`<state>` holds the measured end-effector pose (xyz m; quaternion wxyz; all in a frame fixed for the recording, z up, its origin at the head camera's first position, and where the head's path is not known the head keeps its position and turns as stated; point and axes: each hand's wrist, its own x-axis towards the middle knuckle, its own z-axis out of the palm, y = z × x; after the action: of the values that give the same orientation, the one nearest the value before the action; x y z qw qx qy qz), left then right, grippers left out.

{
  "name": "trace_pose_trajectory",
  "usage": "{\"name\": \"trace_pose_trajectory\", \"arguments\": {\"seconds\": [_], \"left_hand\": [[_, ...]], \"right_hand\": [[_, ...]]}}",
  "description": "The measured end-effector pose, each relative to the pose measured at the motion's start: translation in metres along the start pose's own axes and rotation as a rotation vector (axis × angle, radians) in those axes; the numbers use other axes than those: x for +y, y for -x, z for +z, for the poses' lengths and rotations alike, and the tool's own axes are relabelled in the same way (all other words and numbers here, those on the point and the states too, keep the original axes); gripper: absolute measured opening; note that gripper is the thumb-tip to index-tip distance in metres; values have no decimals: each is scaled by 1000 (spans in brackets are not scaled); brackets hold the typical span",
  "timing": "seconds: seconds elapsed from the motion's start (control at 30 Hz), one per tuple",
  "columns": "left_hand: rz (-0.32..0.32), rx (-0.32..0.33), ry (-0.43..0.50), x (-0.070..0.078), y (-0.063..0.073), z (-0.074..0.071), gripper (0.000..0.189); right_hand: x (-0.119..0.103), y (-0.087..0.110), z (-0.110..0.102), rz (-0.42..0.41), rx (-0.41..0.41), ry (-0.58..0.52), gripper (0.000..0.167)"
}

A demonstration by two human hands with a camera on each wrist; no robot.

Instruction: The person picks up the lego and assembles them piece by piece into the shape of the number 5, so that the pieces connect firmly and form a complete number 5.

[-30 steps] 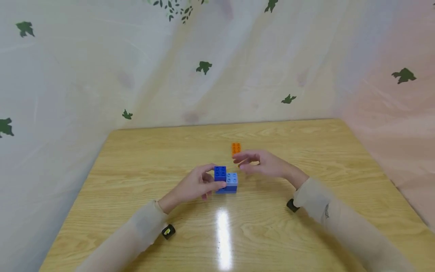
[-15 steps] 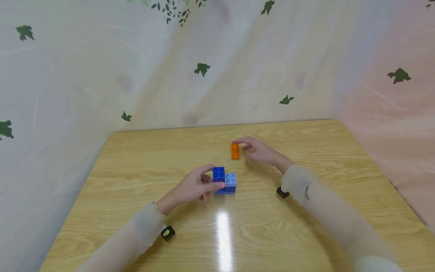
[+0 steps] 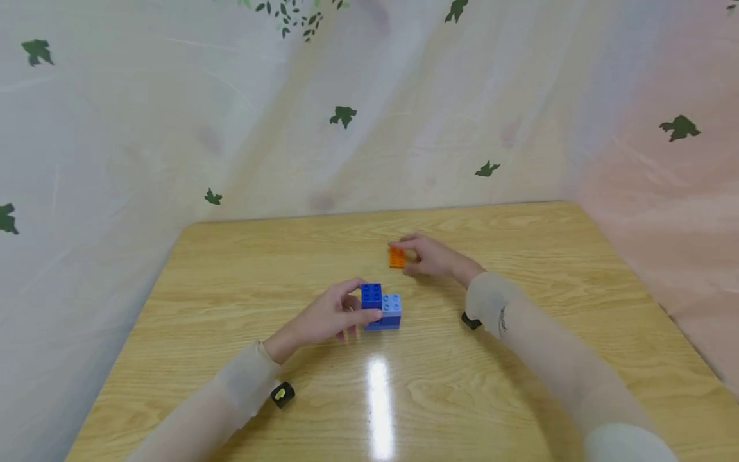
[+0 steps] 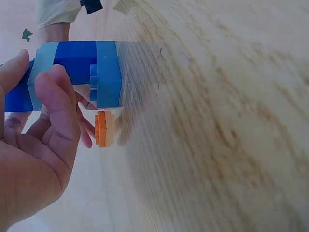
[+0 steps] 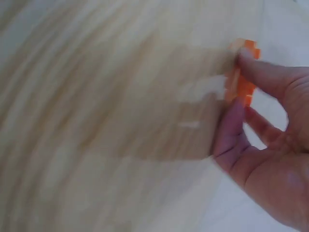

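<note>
With thumb and fingers my left hand [image 3: 329, 314] grips a stack of blue toy building bricks [image 3: 391, 312], which stands on the table. A dark blue brick [image 3: 371, 293] tops its left side, beside a lower light blue one. In the left wrist view the stack [image 4: 77, 60] shows layers of dark, light and medium blue. Farther back, my right hand [image 3: 435, 256] pinches an orange studded brick [image 3: 396, 258] lying flat on the table. The right wrist view shows fingertips at both ends of this orange brick [image 5: 246, 89]; its studs are partly covered.
The wooden table [image 3: 260, 256] ends at a pale cloth backdrop [image 3: 404, 160] with dark leaf shapes. A black wrist device [image 3: 283, 394] hangs under the left cuff, another [image 3: 471, 320] under the right.
My right hand has moved from above the orange brick's near end to its far right side and closed around it. The brick has slid slightly left. My left hand stays on the blue stack.
</note>
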<state>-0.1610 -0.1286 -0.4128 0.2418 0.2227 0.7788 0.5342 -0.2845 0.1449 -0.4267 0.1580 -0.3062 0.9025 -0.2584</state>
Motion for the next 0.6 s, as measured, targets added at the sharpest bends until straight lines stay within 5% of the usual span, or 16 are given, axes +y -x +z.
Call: {"name": "trace_pose_trajectory", "arguments": {"seconds": [0.6], "left_hand": [[-15,-10,-7,3,-1,2,43]], "right_hand": [[-8,-4,-1,-2,-104,53,59]]}}
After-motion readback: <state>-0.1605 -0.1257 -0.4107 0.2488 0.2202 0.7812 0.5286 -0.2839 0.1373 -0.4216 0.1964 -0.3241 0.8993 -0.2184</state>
